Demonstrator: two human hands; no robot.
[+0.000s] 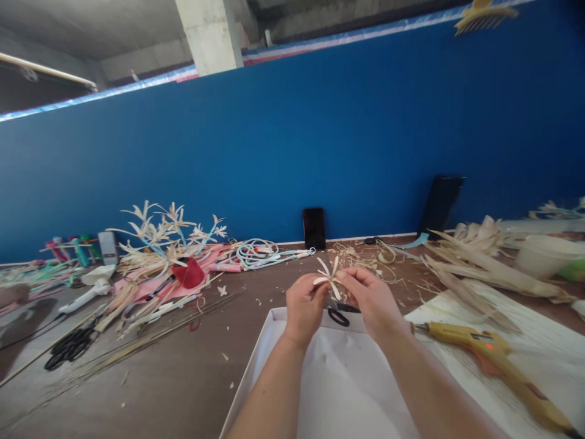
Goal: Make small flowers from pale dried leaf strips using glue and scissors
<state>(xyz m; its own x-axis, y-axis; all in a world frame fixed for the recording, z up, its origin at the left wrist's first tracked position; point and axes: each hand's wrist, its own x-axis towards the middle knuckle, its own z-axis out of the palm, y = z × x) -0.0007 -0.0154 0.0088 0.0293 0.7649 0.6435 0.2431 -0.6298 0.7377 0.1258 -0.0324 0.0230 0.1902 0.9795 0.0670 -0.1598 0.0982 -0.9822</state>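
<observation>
Left hand [305, 309]: thumb-and-finger grip pinching the pale strip-petalled flower [329, 279] near its base. Right hand [372, 300]: fingertip grip pinching the flower's right side. Flower held up above the far edge of the white shallow box [342, 369]. Risks (judged): thin petals could crease or tear if pinched hard or pulled unevenly; a slackened left grip could drop it onto the black-handled scissors [338, 317] below; right forearm could brush the yellow glue gun [470, 336], close alongside.
</observation>
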